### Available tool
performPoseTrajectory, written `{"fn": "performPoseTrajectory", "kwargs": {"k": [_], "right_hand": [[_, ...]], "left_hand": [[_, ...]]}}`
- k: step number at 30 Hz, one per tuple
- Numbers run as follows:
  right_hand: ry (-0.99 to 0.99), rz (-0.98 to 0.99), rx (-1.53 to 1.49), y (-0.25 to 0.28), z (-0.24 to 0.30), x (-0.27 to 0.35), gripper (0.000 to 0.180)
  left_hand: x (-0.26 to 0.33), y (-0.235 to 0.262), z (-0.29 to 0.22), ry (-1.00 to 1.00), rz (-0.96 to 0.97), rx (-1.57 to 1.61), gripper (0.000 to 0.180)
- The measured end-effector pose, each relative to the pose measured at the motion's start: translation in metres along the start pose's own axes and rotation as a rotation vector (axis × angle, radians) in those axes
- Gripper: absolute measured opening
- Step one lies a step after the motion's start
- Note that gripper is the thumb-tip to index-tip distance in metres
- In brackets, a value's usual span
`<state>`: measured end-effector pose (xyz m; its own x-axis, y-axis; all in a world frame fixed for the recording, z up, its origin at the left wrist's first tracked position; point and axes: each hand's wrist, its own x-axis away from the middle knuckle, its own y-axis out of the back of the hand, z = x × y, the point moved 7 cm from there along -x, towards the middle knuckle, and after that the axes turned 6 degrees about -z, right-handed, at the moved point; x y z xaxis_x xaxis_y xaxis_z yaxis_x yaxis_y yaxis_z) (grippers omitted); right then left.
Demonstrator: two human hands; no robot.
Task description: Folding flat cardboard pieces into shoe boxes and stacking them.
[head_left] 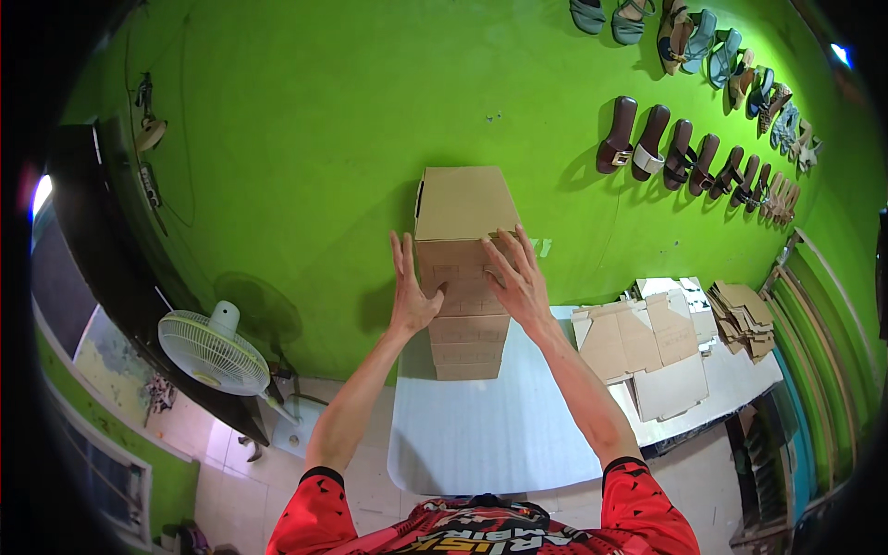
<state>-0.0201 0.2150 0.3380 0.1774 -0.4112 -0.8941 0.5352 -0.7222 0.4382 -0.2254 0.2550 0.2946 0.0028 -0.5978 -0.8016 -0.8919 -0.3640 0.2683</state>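
Note:
A tall stack of brown cardboard boxes point(467, 361) stands on the white table point(462, 439), close to the green wall. Its top box point(465, 203) is closed, with a flat lid facing up. My left hand point(412, 291) rests against the stack's left side, fingers stretched upward and thumb across the front. On the other side my right hand point(520, 282) lies spread over the front right edge, just below the top box's lid. Both hands touch the stack from either side; the fingers of each are apart.
Flattened cardboard pieces point(638, 342) lie on a second surface to the right, beside more brown cardboard sheets point(743, 319). Rows of sandals point(680, 153) hang on the green wall point(324, 120). At the left stands a white fan point(213, 351) near a dark door frame.

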Motion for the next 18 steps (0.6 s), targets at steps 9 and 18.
{"fn": "performPoseTrajectory", "kwargs": {"k": [9,18], "right_hand": [[0.033,-0.057,0.103,0.002,-0.001,0.005,0.073],[-0.004,-0.049,-0.026,0.008,-0.005,0.037,0.085]], "left_hand": [[0.015,-0.014,0.024,0.106,0.084,0.119,0.112],[0.041,-0.016,-0.016,-0.037,-0.128,-0.184,0.107]]}}
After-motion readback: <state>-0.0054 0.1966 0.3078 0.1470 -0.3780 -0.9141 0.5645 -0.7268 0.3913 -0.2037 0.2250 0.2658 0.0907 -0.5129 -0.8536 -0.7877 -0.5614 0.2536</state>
